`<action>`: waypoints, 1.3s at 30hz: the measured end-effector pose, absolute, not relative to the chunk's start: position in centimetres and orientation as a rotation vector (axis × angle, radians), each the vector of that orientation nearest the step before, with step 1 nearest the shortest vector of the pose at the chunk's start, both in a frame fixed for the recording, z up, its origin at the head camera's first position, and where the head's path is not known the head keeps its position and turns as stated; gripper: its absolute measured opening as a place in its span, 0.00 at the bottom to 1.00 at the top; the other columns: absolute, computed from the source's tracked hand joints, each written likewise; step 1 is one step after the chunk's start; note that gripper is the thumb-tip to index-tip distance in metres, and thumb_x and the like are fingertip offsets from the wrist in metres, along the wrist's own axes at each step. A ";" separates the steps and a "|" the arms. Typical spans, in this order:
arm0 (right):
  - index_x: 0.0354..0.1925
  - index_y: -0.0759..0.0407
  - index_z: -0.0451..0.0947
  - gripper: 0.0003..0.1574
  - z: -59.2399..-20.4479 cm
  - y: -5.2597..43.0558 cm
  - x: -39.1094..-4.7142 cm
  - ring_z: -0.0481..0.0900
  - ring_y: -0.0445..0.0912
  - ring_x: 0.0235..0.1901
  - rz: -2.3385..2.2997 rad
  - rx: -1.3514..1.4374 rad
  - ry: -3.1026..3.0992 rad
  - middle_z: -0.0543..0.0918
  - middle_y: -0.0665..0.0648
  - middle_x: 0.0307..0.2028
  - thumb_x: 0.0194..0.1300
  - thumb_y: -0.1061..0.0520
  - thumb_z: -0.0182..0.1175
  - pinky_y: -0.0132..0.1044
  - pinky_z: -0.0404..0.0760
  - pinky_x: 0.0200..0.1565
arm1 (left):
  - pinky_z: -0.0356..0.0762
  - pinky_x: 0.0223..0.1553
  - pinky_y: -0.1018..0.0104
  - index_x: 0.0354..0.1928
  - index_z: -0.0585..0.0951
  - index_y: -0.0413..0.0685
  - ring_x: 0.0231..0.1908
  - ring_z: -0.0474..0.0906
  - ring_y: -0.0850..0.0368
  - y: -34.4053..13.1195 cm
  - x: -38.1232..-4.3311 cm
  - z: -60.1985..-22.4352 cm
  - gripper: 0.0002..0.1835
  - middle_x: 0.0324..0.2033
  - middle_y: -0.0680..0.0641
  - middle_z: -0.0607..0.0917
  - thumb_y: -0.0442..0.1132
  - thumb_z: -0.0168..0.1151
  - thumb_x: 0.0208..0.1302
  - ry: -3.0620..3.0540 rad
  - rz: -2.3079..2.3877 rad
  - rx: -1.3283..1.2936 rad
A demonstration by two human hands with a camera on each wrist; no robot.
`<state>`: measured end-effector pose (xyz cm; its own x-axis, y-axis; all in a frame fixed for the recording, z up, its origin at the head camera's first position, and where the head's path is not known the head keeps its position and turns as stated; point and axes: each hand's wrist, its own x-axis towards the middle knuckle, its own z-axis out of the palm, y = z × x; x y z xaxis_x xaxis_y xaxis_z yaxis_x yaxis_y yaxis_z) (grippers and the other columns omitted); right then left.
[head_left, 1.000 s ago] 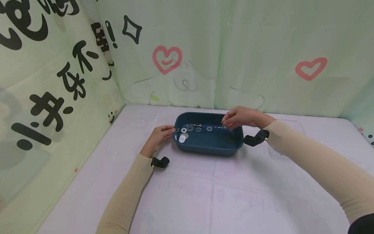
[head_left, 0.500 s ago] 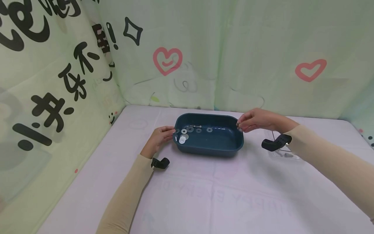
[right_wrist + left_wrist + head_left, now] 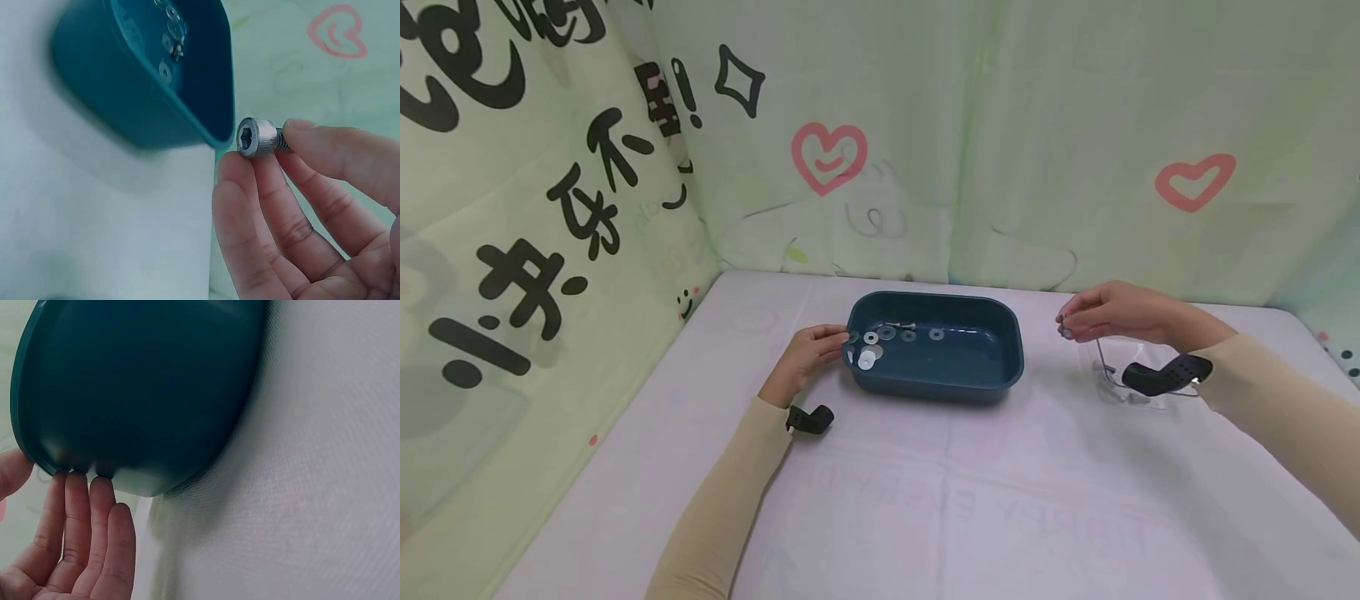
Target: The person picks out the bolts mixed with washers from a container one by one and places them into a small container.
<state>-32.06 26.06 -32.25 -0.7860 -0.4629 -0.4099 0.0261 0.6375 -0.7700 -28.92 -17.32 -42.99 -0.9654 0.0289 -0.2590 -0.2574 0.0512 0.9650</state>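
My right hand (image 3: pixel 1123 312) pinches a socket head cap screw (image 3: pixel 257 138) between thumb and fingertips, in the air to the right of the dark blue tub (image 3: pixel 940 387). In the right wrist view the screw's hex socket faces the camera and part of its thread shows by the thumb. At the tub's left end is my left hand (image 3: pixel 805 358), its straight fingers (image 3: pixel 77 512) touching the outer wall near the rim and its thumb at the rim. Several washers (image 3: pixel 937 334) lie inside the tub, mostly at the left, with a small metal bolt (image 3: pixel 900 325) near its back wall.
A clear plastic box (image 3: pixel 1131 398) with a few metal pieces stands on the table, partly hidden under my right hand and wrist camera (image 3: pixel 1165 377). Printed curtains (image 3: pixel 1037 167) hang behind and to the left of the white-covered table (image 3: pixel 925 500).
My right hand has moved from over the tub's right end out to the right, carrying the screw, toward the clear box. My left hand stays at the tub's left end.
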 end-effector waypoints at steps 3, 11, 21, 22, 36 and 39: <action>0.51 0.65 0.75 0.18 -32.5 27.4 -32.0 0.81 0.38 0.39 -1.085 -0.304 2.268 0.83 0.44 0.37 0.67 0.56 0.56 0.31 0.82 0.48 | 0.72 0.61 0.60 0.58 0.73 0.36 0.43 0.78 0.63 -17.3 -28.9 -42.9 0.21 0.58 0.38 0.76 0.36 0.57 0.66 2.114 2.021 -0.237; 0.46 0.57 0.79 0.11 -33.3 30.6 -31.5 0.82 0.36 0.39 -1.108 -0.217 2.261 0.82 0.43 0.36 0.68 0.58 0.54 0.29 0.82 0.46 | 0.73 0.61 0.61 0.59 0.73 0.36 0.41 0.78 0.64 -17.3 -28.8 -42.8 0.21 0.58 0.37 0.76 0.36 0.57 0.65 2.110 2.025 -0.233; 0.51 0.64 0.76 0.18 -34.8 34.2 -31.7 0.82 0.39 0.41 -1.060 -0.146 2.300 0.83 0.46 0.39 0.68 0.54 0.55 0.33 0.82 0.49 | 0.73 0.61 0.60 0.58 0.73 0.36 0.41 0.78 0.63 -17.2 -28.8 -42.9 0.21 0.57 0.38 0.77 0.37 0.58 0.65 2.121 2.022 -0.245; 0.51 0.65 0.75 0.19 -34.9 34.5 -31.7 0.81 0.39 0.41 -1.058 -0.142 2.304 0.83 0.46 0.39 0.68 0.53 0.55 0.33 0.82 0.49 | 0.73 0.61 0.60 0.58 0.73 0.36 0.42 0.79 0.63 -17.2 -28.8 -42.9 0.21 0.57 0.38 0.77 0.37 0.58 0.65 2.122 2.020 -0.242; 0.48 0.63 0.78 0.17 -35.3 36.4 -32.3 0.82 0.39 0.38 -1.083 -0.043 2.324 0.83 0.44 0.35 0.66 0.53 0.57 0.33 0.83 0.47 | 0.73 0.61 0.61 0.58 0.73 0.36 0.45 0.79 0.59 -17.3 -28.9 -42.9 0.21 0.57 0.37 0.77 0.37 0.58 0.65 2.117 2.020 -0.236; 0.48 0.66 0.78 0.18 -35.4 36.6 -32.5 0.81 0.39 0.37 -1.069 -0.045 2.337 0.83 0.44 0.35 0.66 0.54 0.57 0.32 0.83 0.46 | 0.73 0.61 0.60 0.58 0.73 0.36 0.46 0.78 0.59 -17.3 -28.9 -42.9 0.21 0.57 0.37 0.76 0.36 0.57 0.65 2.113 2.022 -0.235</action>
<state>-32.49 36.61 -35.40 -0.8408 -0.2541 -0.4780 0.1954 0.6810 -0.7058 -28.88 -17.30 -42.88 -0.9659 0.0279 -0.2575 -0.2561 0.0473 0.9655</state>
